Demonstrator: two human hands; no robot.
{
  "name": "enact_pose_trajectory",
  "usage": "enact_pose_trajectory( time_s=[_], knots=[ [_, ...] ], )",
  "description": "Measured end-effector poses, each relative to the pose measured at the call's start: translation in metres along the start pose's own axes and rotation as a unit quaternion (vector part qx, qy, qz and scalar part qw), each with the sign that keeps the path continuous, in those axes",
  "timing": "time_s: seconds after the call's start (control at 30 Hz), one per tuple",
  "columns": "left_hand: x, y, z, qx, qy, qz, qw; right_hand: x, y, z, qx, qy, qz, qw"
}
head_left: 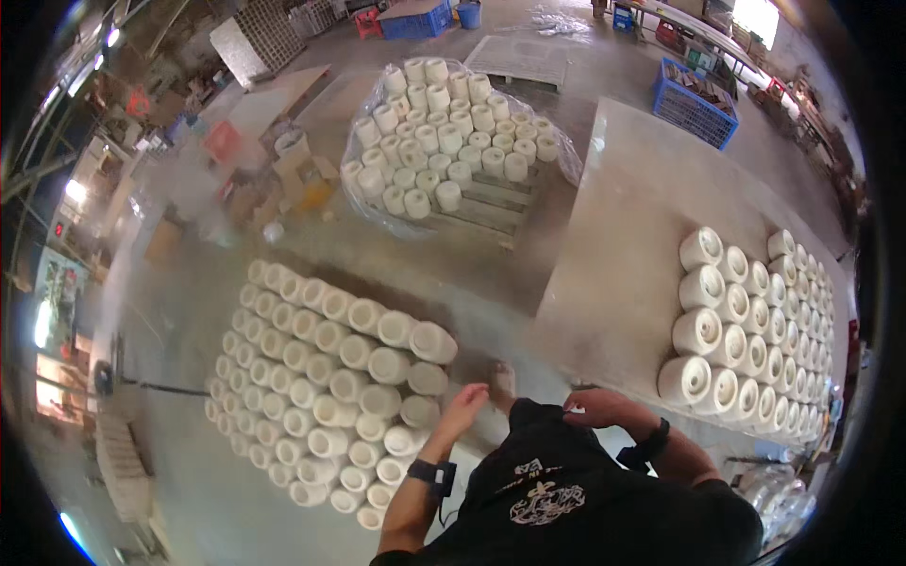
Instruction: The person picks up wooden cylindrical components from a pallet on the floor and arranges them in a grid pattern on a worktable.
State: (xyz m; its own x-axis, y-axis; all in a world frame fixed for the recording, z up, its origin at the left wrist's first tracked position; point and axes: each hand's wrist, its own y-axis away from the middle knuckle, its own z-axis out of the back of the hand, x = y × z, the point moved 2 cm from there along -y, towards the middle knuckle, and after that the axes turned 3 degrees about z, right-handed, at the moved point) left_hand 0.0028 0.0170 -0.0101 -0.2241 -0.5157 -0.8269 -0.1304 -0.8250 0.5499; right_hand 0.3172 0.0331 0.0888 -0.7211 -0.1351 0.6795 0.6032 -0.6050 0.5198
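Note:
My left hand [463, 408] hangs beside the right edge of a block of cream-white cylindrical pieces [330, 337] with round hollows in their ends. Its fingers point away from me, loosely stretched, and nothing shows in them. In front of the dark shirt, my right hand [604, 407] is bent inward near the hem. Its fingertips are drawn together around a small whitish spot that I cannot make out. Both wrists wear dark bands. Neither hand touches the cylinders.
Stacked cylinders [702, 332] stand on a pale board [651, 189] at the right. Farther ahead, more cylinders [444, 137] sit on a slatted wooden pallet [486, 209] with clear plastic film around it. A blue crate [696, 106] is at the far right; cartons [300, 179] lie at the left.

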Motion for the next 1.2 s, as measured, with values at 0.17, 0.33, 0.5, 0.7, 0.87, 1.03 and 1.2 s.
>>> enact_pose_trajectory(
  time_s=[0.17, 0.33, 0.5, 0.7, 0.87, 1.03, 1.2],
  knots=[
    [-0.075, -0.036, 0.056, 0.069, -0.106, 0.02, 0.992, 0.015, -0.061, 0.029, -0.078, 0.005, -0.052, 0.996],
    [-0.118, -0.096, 0.112, 0.121, -0.179, 0.03, 0.976, 0.009, -0.094, 0.075, -0.177, -0.116, -0.035, 0.977],
    [-0.181, -0.154, 0.129, 0.23, -0.167, 0.129, 0.95, 0.009, -0.081, 0.088, -0.296, -0.172, -0.081, 0.936],
    [-0.268, -0.237, 0.106, 0.378, -0.151, 0.176, 0.896, 0.038, -0.101, 0.138, -0.314, -0.15, -0.118, 0.93],
    [-0.291, -0.316, 0.113, 0.469, -0.089, 0.203, 0.855, 0.048, -0.174, 0.204, -0.334, -0.195, -0.143, 0.911],
    [-0.302, -0.38, 0.165, 0.412, -0.053, 0.234, 0.879, 0.051, -0.258, 0.276, -0.248, -0.134, -0.135, 0.95],
    [-0.292, -0.425, 0.22, 0.38, 0.037, 0.289, 0.878, 0.062, -0.315, 0.347, -0.156, -0.132, -0.141, 0.969]
  ],
)
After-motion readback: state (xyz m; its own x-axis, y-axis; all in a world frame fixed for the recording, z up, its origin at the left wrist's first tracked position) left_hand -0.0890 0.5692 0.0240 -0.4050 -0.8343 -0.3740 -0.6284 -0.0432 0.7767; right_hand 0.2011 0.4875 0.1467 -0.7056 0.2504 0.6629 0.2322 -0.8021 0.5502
